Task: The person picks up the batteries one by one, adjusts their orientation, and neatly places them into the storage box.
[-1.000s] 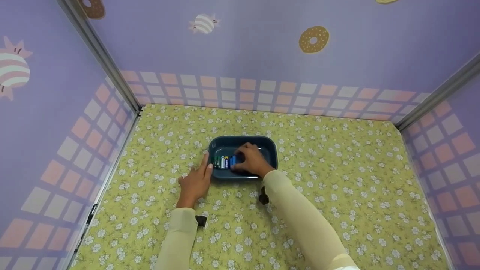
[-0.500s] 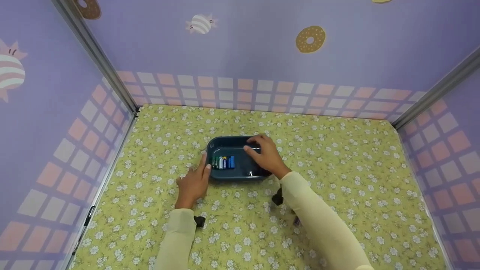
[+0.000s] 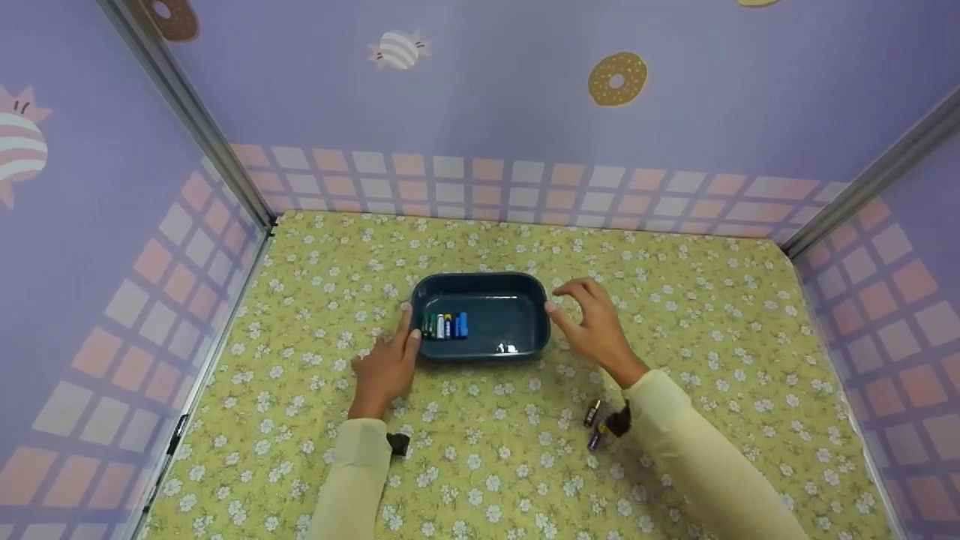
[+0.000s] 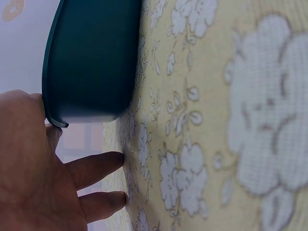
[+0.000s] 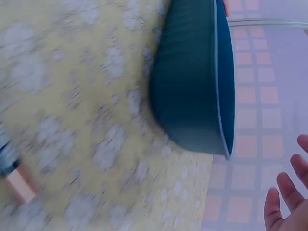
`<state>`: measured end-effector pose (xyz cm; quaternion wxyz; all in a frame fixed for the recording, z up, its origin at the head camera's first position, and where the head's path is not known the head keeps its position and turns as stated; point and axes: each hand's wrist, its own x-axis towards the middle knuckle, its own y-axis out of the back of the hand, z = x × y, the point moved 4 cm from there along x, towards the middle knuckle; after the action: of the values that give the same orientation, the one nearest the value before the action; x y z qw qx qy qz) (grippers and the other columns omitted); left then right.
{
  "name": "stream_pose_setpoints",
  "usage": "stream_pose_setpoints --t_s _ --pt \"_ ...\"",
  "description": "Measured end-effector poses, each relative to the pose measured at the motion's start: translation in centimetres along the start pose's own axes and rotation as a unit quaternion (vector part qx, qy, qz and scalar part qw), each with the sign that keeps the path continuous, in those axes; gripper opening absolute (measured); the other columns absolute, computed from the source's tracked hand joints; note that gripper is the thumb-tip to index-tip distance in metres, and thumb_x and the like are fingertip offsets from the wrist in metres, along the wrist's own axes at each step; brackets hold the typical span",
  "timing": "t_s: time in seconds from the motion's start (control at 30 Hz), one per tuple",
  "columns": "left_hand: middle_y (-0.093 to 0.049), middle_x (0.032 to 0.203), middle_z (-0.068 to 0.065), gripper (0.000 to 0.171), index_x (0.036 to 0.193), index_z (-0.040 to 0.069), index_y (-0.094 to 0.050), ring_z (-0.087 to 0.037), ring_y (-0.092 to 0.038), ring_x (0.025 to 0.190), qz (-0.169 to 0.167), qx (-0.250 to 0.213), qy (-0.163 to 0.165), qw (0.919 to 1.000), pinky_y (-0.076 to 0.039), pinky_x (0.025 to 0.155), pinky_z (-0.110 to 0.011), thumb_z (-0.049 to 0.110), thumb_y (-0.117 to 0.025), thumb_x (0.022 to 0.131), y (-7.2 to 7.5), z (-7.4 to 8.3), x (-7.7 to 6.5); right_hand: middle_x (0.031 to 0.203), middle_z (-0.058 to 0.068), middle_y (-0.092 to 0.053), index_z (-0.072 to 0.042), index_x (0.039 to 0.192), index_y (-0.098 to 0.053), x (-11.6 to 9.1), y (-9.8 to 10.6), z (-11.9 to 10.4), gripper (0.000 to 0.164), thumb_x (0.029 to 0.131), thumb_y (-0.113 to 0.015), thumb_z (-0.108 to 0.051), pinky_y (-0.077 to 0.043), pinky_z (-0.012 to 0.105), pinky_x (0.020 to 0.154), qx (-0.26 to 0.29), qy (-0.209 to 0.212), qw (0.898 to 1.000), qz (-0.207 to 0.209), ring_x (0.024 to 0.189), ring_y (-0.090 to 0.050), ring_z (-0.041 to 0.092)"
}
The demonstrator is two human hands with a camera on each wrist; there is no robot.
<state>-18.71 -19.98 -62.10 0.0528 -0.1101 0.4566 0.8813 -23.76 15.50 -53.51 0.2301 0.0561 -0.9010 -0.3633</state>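
My left hand [image 3: 384,365] rests open on the worktop [image 3: 675,315], fingertips touching the left end of the dark teal tray [image 3: 517,281]. My right hand [image 3: 592,324] hovers loosely open and empty just off its right end. The batteries [image 3: 447,325] (side by side) lie inside, nearer my left.

Even, soft light is falling from above. A small glare spot is showing on the tray [image 3: 510,347] floor. Both wrist views are blurring at close range; the head view's edges are bowing slightly.
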Motion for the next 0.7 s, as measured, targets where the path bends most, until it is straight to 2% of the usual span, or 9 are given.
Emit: stream_pose_setpoints --t_s 0.17,0.37,0.53,0.7 --pt "-0.038 0.163 -0.015 0.065 0.163 0.045 0.002 -0.051 -0.024 0.152 -0.008 -0.003 -0.002 1.0000 -0.005 0.106 -0.088 0.069 -0.014 0.105 0.0 0.0 0.0 0.126 0.006 -0.060 -0.018 0.116 -0.070 -2.9 1.5 1.0 0.025 0.100 -0.067 -0.037 -0.045 0.054 0.101 -0.004 -0.019 1.000 0.004 0.120 -0.055 0.026" --pt "-0.036 0.164 -0.015 0.066 0.163 0.046 0.004 -0.051 -0.022 0.152 -0.013 -0.004 0.000 0.9999 -0.004 0.107 -0.087 0.070 -0.014 0.105 -0.1 0.0 0.1 0.121 0.009 -0.059 -0.015 0.111 -0.071 -6.5 2.5 2.4 0.026 0.097 -0.071 -0.037 -0.045 0.054 0.098 -0.013 -0.039 0.999 0.007 0.115 -0.056 0.029" --pt "-0.036 0.164 -0.014 0.068 0.163 0.045 0.003 -0.051 -0.022 0.152 -0.008 -0.007 -0.002 0.9999 -0.004 0.107 -0.087 0.072 -0.013 0.103 -0.1 -0.1 0.1 0.120 0.009 -0.059 -0.014 0.109 -0.070 -8.8 2.9 3.3 0.027 0.094 -0.077 -0.035 -0.043 0.056 0.098 -0.028 -0.064 0.998 0.005 0.114 -0.055 0.031" --pt "-0.037 0.164 -0.015 0.068 0.164 0.045 0.001 -0.052 -0.024 0.152 -0.005 -0.011 -0.002 0.9999 -0.005 0.107 -0.087 0.072 -0.014 0.103 -0.1 -0.2 0.1 0.122 0.009 -0.060 -0.012 0.110 -0.070 -10.5 2.6 3.8 0.034 0.090 -0.080 -0.038 -0.044 0.056 0.095 -0.048 -0.070 0.996 0.001 0.115 -0.055 0.032"
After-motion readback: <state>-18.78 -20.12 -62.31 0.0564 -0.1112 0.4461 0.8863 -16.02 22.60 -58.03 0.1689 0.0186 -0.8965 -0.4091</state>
